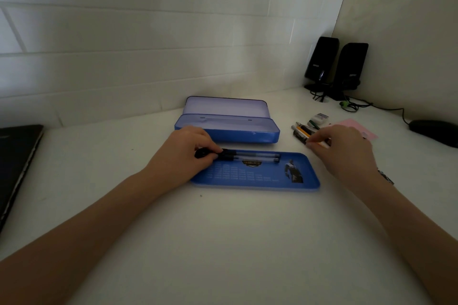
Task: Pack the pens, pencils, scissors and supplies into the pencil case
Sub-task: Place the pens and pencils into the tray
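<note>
A blue tin pencil case (228,131) lies open at the table's middle, its lid leaning back against the wall. In front of it lies the case's blue inner tray (260,178). Two clear pens with black caps (250,157) lie along the tray's far edge. My left hand (188,153) grips their capped ends at the tray's left corner. My right hand (344,148) pinches an orange pencil (322,143) at the near end of a small pile of pens and pencils (303,130) to the right of the case. An eraser (319,118) lies just behind the pile.
A pink paper pad (357,125) lies partly under my right hand. Two black speakers (337,67) with cables stand in the back right corner. A black mouse (433,131) sits at the right edge, and a dark laptop (14,168) at the left edge.
</note>
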`<state>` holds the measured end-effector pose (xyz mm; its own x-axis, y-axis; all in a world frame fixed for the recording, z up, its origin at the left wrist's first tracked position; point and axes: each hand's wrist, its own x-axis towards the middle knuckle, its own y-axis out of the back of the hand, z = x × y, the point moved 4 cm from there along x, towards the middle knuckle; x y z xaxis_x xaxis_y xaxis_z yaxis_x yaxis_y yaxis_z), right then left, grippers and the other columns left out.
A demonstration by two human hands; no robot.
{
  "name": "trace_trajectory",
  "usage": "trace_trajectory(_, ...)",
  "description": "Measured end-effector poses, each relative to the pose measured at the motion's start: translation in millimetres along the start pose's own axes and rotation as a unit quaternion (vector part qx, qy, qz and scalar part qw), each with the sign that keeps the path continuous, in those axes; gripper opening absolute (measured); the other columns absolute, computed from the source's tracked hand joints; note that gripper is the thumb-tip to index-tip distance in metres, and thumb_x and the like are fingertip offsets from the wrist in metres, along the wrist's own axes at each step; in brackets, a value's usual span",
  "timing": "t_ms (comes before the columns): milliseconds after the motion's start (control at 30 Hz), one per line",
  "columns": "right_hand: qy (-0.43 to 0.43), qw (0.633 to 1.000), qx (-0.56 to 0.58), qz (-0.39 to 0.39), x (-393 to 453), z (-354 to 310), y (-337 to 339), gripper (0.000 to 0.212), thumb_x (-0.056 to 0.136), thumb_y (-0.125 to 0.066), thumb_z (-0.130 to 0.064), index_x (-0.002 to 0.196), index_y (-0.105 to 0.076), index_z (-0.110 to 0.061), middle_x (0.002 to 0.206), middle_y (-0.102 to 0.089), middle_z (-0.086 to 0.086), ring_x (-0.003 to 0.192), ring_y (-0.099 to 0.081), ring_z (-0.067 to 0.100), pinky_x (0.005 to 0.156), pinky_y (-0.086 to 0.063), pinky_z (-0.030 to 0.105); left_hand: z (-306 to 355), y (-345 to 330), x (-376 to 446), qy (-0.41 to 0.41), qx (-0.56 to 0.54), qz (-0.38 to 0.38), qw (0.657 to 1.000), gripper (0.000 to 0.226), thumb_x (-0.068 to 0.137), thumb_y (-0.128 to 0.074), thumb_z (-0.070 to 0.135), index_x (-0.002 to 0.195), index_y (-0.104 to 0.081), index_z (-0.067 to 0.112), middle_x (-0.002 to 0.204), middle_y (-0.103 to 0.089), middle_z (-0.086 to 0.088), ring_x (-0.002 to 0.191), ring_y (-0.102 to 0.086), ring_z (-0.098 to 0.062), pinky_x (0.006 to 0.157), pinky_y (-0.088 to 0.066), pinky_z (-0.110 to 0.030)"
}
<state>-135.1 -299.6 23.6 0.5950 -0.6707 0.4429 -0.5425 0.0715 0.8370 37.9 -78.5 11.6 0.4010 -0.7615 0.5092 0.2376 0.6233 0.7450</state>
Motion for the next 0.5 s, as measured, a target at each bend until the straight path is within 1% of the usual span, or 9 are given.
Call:
trace_trajectory(33,-0.005,1.000,-0.007,0.000,-0.4,0.9,0.0,0.013,0.084,-0.064,-0.031,0.093,-0.072,-0.026,0.097,-0.070,0.002,0.089,-0.060,0.021,0.082,-0.049,0.048,0.3,0.3,0.3,0.001,-0.004,-0.001,1.000,0.017,0.075,-0.072,0.009,0.089,-0.075,0.019,0.080,-0.064,0.008,0.075,-0.057,-0.006,0.070,-0.040,-0.010)
trace_trajectory(133,-0.023,0.999,-0.032,0.000,-0.9,4.6,0.9,0.015,0.083,-0.064,-0.035,0.093,-0.071,-0.026,0.095,-0.068,0.003,0.091,-0.059,0.023,0.084,-0.049,0.048,-0.4,1.5,0.4,0.013,-0.017,0.001,1.000,0.018,0.075,-0.072,0.008,0.089,-0.075,0.018,0.084,-0.066,0.006,0.075,-0.057,0.002,0.071,-0.039,-0.004)
trace_trajectory(200,-0.041,0.997,-0.051,-0.028,-1.0,6.6,0.1,0.019,0.083,-0.062,-0.038,0.096,-0.069,-0.025,0.095,-0.067,0.003,0.092,-0.058,0.023,0.086,-0.048,0.047,-1.2,1.5,0.1,0.026,-0.029,0.003,0.999,0.018,0.075,-0.072,0.007,0.088,-0.074,0.019,0.084,-0.067,0.007,0.079,-0.057,0.005,0.072,-0.039,-0.002)
trace_trajectory(267,-0.054,0.995,-0.064,-0.049,-0.9,8.1,-1.3,0.020,0.084,-0.061,-0.038,0.099,-0.065,-0.025,0.096,-0.067,0.003,0.094,-0.058,0.024,0.089,-0.046,0.045,-2.2,0.8,-0.3,0.039,-0.040,0.000,0.998,0.018,0.076,-0.071,0.007,0.089,-0.074,0.020,0.084,-0.068,0.008,0.083,-0.058,0.001,0.073,-0.038,-0.002)
trace_trajectory(333,-0.064,0.994,-0.069,-0.053,-0.6,8.8,-2.3,0.020,0.085,-0.060,-0.038,0.099,-0.063,-0.024,0.096,-0.067,0.003,0.093,-0.059,0.023,0.091,-0.045,0.044,-2.9,0.5,-0.8,0.048,-0.045,0.000,0.998,0.018,0.076,-0.071,0.008,0.089,-0.074,0.021,0.084,-0.068,0.009,0.084,-0.059,-0.003,0.073,-0.038,-0.002)
trace_trajectory(433,-0.075,0.991,-0.082,-0.069,-1.8,7.5,-3.4,0.017,0.087,-0.058,-0.035,0.093,-0.064,-0.021,0.090,-0.067,0.004,0.087,-0.059,0.023,0.090,-0.046,0.044,-1.8,1.2,-1.0,0.049,-0.050,0.007,0.998,0.017,0.076,-0.070,0.008,0.088,-0.074,0.021,0.083,-0.068,0.009,0.085,-0.059,-0.003,0.075,-0.038,-0.002)
trace_trajectory(500,-0.071,0.991,-0.091,-0.072,-3.3,5.3,-4.3,0.017,0.087,-0.057,-0.031,0.089,-0.067,-0.017,0.084,-0.068,0.005,0.081,-0.060,0.022,0.086,-0.048,0.042,0.6,2.3,-1.1,0.046,-0.052,0.018,0.997,0.017,0.077,-0.069,0.008,0.087,-0.074,0.020,0.083,-0.069,0.009,0.085,-0.060,-0.003,0.076,-0.039,-0.002)
